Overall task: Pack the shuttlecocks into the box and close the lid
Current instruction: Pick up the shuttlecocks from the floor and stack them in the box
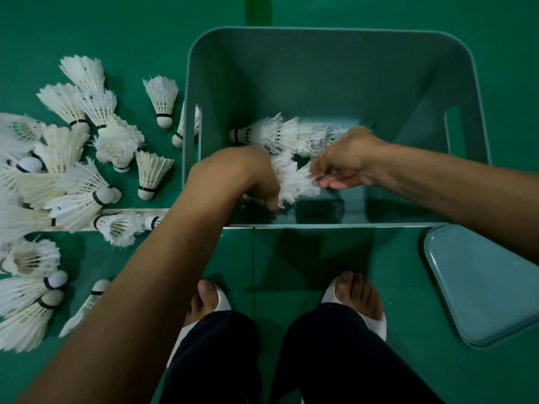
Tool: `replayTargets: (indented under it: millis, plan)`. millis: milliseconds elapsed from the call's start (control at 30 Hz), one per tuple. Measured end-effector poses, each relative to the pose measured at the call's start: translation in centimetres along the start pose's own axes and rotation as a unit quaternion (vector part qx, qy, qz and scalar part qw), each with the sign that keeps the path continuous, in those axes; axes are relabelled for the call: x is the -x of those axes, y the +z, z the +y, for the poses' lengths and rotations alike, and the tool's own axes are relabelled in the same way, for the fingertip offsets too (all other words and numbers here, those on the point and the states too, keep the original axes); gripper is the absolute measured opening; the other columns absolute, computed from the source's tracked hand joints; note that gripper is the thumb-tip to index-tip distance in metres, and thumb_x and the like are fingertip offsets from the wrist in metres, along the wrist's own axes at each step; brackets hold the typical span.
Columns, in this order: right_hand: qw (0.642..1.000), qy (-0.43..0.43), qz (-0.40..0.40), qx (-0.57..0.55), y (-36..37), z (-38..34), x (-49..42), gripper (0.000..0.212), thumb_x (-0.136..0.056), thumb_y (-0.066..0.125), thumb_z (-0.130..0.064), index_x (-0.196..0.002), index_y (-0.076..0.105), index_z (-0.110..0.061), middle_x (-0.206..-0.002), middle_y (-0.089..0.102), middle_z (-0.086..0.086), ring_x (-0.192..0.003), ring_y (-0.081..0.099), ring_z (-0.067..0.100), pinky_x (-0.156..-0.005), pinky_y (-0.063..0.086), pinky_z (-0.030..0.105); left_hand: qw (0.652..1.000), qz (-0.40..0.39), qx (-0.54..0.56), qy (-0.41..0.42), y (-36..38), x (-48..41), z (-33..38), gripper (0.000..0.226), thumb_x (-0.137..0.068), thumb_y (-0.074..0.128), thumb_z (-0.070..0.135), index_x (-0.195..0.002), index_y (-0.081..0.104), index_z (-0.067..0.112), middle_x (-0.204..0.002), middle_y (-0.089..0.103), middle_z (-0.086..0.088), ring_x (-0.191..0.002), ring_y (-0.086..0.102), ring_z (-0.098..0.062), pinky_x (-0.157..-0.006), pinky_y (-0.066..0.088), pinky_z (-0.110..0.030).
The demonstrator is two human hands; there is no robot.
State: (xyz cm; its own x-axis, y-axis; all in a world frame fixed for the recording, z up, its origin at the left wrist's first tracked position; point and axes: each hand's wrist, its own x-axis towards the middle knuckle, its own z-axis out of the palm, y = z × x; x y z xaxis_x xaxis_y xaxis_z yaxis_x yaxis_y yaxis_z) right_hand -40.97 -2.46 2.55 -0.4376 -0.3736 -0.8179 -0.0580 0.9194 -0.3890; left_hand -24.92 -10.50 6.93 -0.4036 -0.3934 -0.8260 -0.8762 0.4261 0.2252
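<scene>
While crouched over a teal box on a green floor, looking straight down. Box open, with its lid lying flat on the floor to the right, apart from the box.

Inside the box, toward the far side of the bottom, a nested row of shuttlecocks lying on its side, cork end pointing left. Nearer, a second nested stack held low inside the box between both hands.

Left hand curled round the stack's left end, fingers closed on it. Right hand pinching the feather tips at the stack's right end, remaining fingers loosely extended.

Left of the box, many loose shuttlecocks scattered over the floor, some lying across a white line.

At the bottom edge, dark trousers and two feet in white slippers.
</scene>
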Motion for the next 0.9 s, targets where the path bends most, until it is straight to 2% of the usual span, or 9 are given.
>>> replayTargets:
  millis: [67,133,267,367,500,567,700,800,900]
  plan:
    - [0.999,0.0,0.02,-0.03,-0.1,-0.2,-0.1,0.007,-0.086,0.078,-0.006,-0.089,0.074,-0.001,-0.061,0.075,0.009,-0.045,0.068,0.012,-0.041,0.053,0.018,0.999,0.032,0.005,0.004,-0.4,0.0,0.0,0.037,-0.073,0.09,0.027,-0.075,0.055,0.014,-0.085,0.062,-0.005,-0.084,0.065,-0.03,-0.088,0.057,-0.044]
    - [0.998,0.006,0.034,-0.06,-0.2,-0.2,-0.1,0.004,-0.088,0.074,-0.003,-0.086,0.072,-0.001,-0.055,0.072,0.008,-0.04,0.065,0.011,-0.04,0.053,0.018,0.998,0.066,0.02,0.012,-0.7,0.1,-0.1,0.037,-0.078,0.088,0.023,-0.075,0.053,0.013,-0.083,0.061,-0.005,-0.073,0.06,-0.023,-0.077,0.052,-0.037]
    - [0.995,0.052,0.003,-0.087,-0.2,0.3,-0.1,0.006,-0.092,0.068,-0.001,-0.088,0.068,-0.005,-0.05,0.069,0.006,-0.037,0.064,0.01,-0.037,0.049,0.017,0.995,0.076,0.058,0.019,-0.4,0.0,-0.2,0.037,-0.082,0.085,0.02,-0.078,0.049,0.012,-0.077,0.056,-0.002,-0.066,0.054,-0.015,-0.073,0.046,-0.035]
    - [0.993,0.054,0.002,-0.106,-0.2,-0.1,0.2,0.004,-0.093,0.069,-0.001,-0.092,0.068,-0.004,-0.06,0.07,0.008,-0.039,0.066,0.012,-0.036,0.049,0.018,0.994,0.082,0.063,0.027,0.1,-0.4,0.0,0.033,-0.082,0.085,0.019,-0.084,0.052,0.01,-0.078,0.057,-0.002,-0.067,0.055,-0.016,-0.071,0.045,-0.034]
    - [0.995,-0.004,0.011,-0.096,-0.9,-1.0,1.2,0.012,-0.089,0.075,-0.003,-0.094,0.067,0.004,-0.075,0.074,0.019,-0.055,0.076,0.022,-0.043,0.057,0.024,0.991,0.118,0.057,0.032,0.2,-0.2,-0.1,0.029,-0.078,0.086,0.017,-0.085,0.059,0.012,-0.083,0.061,-0.005,-0.07,0.057,-0.019,-0.063,0.042,-0.032]
    - [0.994,-0.026,-0.009,-0.103,-1.8,-1.1,2.2,0.017,-0.091,0.073,-0.001,-0.101,0.063,0.009,-0.084,0.074,0.027,-0.063,0.078,0.029,-0.049,0.061,0.028,0.982,0.174,0.062,0.033,0.1,0.1,-0.3,0.026,-0.079,0.083,0.013,-0.094,0.062,0.012,-0.088,0.062,-0.006,-0.081,0.06,-0.027,-0.07,0.044,-0.034]
    - [0.983,-0.123,0.041,-0.132,-4.0,-0.7,4.8,0.025,-0.09,0.07,0.002,-0.109,0.063,0.016,-0.095,0.075,0.026,-0.055,0.074,0.025,-0.053,0.061,0.029,0.967,0.242,0.06,0.046,0.0,0.6,0.4,0.028,-0.08,0.078,0.014,-0.082,0.05,0.015,-0.084,0.055,-0.005,-0.087,0.058,-0.033,-0.074,0.045,-0.037]
    - [0.96,-0.24,0.018,-0.144,-4.2,-0.4,7.8,0.024,-0.089,0.077,-0.014,-0.097,0.073,0.007,-0.091,0.077,0.021,-0.048,0.061,0.019,-0.049,0.051,0.028,0.964,0.251,0.057,0.067,0.6,0.4,1.9,0.027,-0.077,0.078,0.017,-0.088,0.052,0.014,-0.089,0.058,-0.006,-0.086,0.06,-0.032,-0.073,0.049,-0.038]
    - [0.953,-0.299,0.001,-0.047,-3.2,-0.5,10.0,0.037,-0.084,0.082,-0.034,-0.084,0.075,0.003,-0.075,0.069,0.015,-0.057,0.057,0.016,-0.048,0.047,0.027,0.96,0.251,0.079,0.095,1.2,-0.1,3.3,0.027,-0.076,0.074,0.017,-0.098,0.057,0.017,-0.097,0.063,-0.007,-0.087,0.062,-0.031,-0.073,0.052,-0.037]
